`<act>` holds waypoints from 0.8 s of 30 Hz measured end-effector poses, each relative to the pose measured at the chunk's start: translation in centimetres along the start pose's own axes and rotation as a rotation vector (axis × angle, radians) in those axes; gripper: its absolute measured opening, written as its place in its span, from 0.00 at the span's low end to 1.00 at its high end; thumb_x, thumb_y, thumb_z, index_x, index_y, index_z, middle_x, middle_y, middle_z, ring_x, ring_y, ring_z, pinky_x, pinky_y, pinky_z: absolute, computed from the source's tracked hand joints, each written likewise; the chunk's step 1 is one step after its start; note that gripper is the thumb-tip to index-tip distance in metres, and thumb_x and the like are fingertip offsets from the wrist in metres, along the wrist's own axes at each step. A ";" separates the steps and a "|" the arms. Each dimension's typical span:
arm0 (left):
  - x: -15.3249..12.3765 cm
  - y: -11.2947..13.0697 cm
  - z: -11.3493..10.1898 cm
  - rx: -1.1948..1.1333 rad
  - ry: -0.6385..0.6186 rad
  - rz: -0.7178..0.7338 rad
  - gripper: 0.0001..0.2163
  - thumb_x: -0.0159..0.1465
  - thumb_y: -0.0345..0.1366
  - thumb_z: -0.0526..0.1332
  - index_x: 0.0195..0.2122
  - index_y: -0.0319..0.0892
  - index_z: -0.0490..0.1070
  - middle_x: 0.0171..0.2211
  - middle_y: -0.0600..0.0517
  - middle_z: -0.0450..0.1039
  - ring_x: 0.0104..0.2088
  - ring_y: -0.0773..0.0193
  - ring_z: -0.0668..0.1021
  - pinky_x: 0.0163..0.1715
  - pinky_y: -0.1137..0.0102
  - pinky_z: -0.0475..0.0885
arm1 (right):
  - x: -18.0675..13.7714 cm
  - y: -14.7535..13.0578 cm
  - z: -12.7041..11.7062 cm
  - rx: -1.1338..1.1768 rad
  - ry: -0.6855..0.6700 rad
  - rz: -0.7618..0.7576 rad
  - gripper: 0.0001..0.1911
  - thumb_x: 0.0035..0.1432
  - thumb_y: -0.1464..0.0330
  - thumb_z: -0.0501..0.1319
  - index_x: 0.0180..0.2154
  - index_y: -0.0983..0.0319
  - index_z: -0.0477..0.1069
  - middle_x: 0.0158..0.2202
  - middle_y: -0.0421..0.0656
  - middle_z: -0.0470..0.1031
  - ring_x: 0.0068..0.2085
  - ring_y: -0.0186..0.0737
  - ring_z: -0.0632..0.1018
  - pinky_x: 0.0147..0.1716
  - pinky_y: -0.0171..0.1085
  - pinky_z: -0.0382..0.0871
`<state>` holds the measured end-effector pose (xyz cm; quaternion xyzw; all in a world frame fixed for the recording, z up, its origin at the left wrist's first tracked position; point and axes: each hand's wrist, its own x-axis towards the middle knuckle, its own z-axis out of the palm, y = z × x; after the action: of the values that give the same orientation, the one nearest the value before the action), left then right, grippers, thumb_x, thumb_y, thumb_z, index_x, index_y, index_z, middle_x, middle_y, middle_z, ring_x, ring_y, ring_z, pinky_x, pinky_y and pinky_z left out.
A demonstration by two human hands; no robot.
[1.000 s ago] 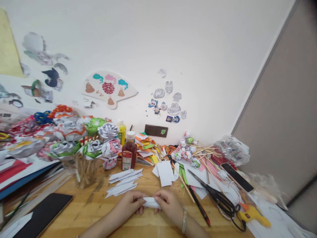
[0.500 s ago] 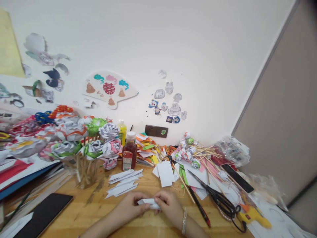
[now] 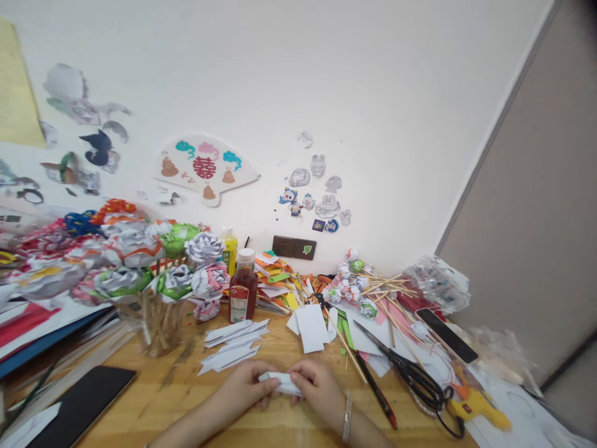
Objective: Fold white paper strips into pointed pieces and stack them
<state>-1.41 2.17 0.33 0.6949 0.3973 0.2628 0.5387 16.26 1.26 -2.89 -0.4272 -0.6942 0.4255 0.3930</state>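
A small folded strip of white paper (image 3: 285, 384) is held level just above the wooden table (image 3: 252, 429). My left hand (image 3: 252, 384) pinches its left end, the thumb lying on top. At the right end, my right hand (image 3: 314, 381) grips the paper between thumb and fingers; a bracelet circles that wrist. Beyond my left hand lies a pile of folded white paper strips (image 3: 236, 342). White paper cards (image 3: 312, 328) rest past my right hand.
A vase of paper flowers (image 3: 161, 323) and a red-brown bottle (image 3: 243, 289) stand at the back left. To the right are a pen (image 3: 375, 389), black scissors (image 3: 410, 373), a yellow glue gun (image 3: 480, 409) and a phone (image 3: 446, 336). A dark tablet-like slab (image 3: 84, 404) lies left.
My left thumb has slid slightly up and left along the folded paper. Both hands keep their hold, and the rest looks the same.
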 end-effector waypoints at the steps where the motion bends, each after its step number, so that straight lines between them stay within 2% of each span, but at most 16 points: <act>1: 0.0 0.0 0.0 -0.008 0.001 -0.002 0.19 0.49 0.50 0.54 0.24 0.36 0.68 0.15 0.57 0.63 0.16 0.71 0.63 0.18 0.78 0.56 | 0.0 0.1 0.0 0.004 0.001 -0.001 0.14 0.53 0.62 0.51 0.30 0.65 0.68 0.20 0.38 0.69 0.20 0.32 0.72 0.19 0.28 0.62; 24: 0.3 -0.5 0.2 0.022 0.008 -0.009 0.21 0.51 0.52 0.51 0.22 0.36 0.66 0.13 0.57 0.60 0.16 0.71 0.62 0.18 0.78 0.56 | 0.2 0.2 0.1 0.033 -0.012 0.025 0.14 0.52 0.61 0.52 0.31 0.66 0.68 0.21 0.39 0.69 0.20 0.32 0.72 0.20 0.29 0.63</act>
<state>-1.22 2.33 -0.18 0.6980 0.4054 0.2588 0.5306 16.19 1.48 -3.12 -0.4268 -0.6839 0.4445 0.3906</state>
